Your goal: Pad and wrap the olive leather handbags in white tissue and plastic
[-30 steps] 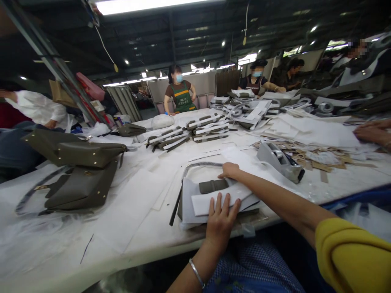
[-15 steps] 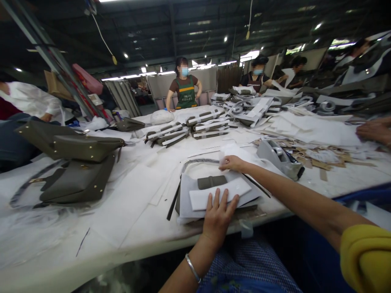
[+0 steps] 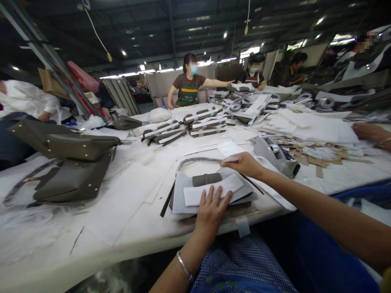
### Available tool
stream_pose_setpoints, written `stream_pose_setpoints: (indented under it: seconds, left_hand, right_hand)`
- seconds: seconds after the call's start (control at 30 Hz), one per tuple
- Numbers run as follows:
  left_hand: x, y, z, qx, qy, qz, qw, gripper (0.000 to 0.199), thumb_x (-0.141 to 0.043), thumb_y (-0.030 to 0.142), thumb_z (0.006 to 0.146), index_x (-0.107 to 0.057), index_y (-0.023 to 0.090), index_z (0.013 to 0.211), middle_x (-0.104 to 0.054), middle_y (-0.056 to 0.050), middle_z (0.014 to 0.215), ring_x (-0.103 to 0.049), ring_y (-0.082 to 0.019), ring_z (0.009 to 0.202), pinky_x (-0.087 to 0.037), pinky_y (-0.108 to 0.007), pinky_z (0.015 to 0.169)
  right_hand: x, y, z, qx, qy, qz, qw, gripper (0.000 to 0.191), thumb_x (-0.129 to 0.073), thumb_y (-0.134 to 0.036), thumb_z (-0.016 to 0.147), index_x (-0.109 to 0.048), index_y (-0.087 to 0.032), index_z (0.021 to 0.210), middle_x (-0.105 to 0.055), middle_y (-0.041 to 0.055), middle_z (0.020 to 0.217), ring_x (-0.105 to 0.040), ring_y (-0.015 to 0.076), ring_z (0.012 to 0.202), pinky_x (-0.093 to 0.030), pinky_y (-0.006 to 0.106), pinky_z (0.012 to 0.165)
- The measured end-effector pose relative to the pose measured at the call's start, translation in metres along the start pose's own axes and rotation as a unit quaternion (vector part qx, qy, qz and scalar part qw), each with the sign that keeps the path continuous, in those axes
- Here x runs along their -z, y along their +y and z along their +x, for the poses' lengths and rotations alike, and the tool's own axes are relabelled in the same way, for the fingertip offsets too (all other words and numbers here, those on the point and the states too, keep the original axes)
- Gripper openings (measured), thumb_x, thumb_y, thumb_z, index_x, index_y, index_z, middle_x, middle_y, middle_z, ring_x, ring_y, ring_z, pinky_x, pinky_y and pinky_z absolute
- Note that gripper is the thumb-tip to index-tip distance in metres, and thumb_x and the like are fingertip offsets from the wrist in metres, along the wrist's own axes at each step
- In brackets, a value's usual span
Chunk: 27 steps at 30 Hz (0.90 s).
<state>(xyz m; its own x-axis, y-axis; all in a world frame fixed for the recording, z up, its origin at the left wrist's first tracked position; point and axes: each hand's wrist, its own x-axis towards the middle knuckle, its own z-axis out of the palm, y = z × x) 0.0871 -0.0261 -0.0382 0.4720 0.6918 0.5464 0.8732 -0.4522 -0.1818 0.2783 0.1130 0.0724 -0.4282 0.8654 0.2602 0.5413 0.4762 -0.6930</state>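
On the table edge in front of me lies a dark olive handbag (image 3: 183, 195) with a wrapped grey handle (image 3: 198, 160) and pale wrapping sheet over it. A white foam strip (image 3: 195, 196) rests across it, below an olive strap piece (image 3: 207, 179). My left hand (image 3: 212, 207) is flat on the foam strip, fingers spread, pressing it down. Just beyond the bag's right side, my right hand (image 3: 244, 165) is closed in a pinch on a thin white sheet (image 3: 229, 161). Its lower fingers are partly hidden.
A grey tape dispenser (image 3: 271, 156) stands right of my right hand. Olive bags (image 3: 73, 175) lie at left. Wrapped bag pieces (image 3: 204, 122) are stacked farther back. Card scraps (image 3: 317, 156) and paper cover the right side. A co-worker (image 3: 189, 85) stands across the table; another person's hand (image 3: 371, 132) is at far right.
My right hand has shifted slightly, its wrist higher, with the sheet in its fingers. My left hand stays on the foam strip. The co-worker opposite has stretched an arm toward the stacked pieces.
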Motion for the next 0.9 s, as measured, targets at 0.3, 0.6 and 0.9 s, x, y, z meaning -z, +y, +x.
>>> stream_pose_setpoints:
  seconds: [0.3,0.6,0.9]
  left_hand:
    - [-0.006,0.000,0.003,0.019,0.006,-0.047,0.999,0.051,-0.053,0.014,0.094,-0.048,0.023,0.143,-0.051,-0.008,0.148,-0.045,-0.030,0.139,-0.042,-0.052,0.114]
    - [0.016,0.005,0.019,0.066,-0.089,-0.092,0.990,0.078,-0.052,0.002,0.083,-0.030,0.027,0.153,-0.034,-0.005,0.159,-0.038,-0.028,0.143,-0.039,-0.051,0.115]
    - [0.014,0.010,0.013,-0.018,-0.097,-0.085,0.991,0.058,-0.034,0.018,0.101,-0.018,0.027,0.156,-0.033,0.001,0.159,-0.029,-0.020,0.148,-0.024,-0.059,0.120]
  right_hand:
    - [-0.040,0.017,-0.104,0.222,-0.036,-0.201,0.953,0.057,-0.043,-0.007,0.087,-0.056,-0.022,0.140,-0.063,0.0078,0.136,-0.056,0.0240,0.129,-0.039,0.049,0.115]
    - [-0.061,0.047,-0.125,0.273,0.040,-0.198,0.940,0.053,-0.036,-0.008,0.096,-0.049,-0.026,0.145,-0.061,0.0081,0.137,-0.054,0.0216,0.131,-0.037,0.051,0.115]
    - [-0.065,0.049,-0.140,0.300,0.123,-0.138,0.936,0.041,-0.046,-0.012,0.097,-0.062,-0.028,0.131,-0.073,0.0063,0.116,-0.063,0.0193,0.117,-0.043,0.048,0.112]
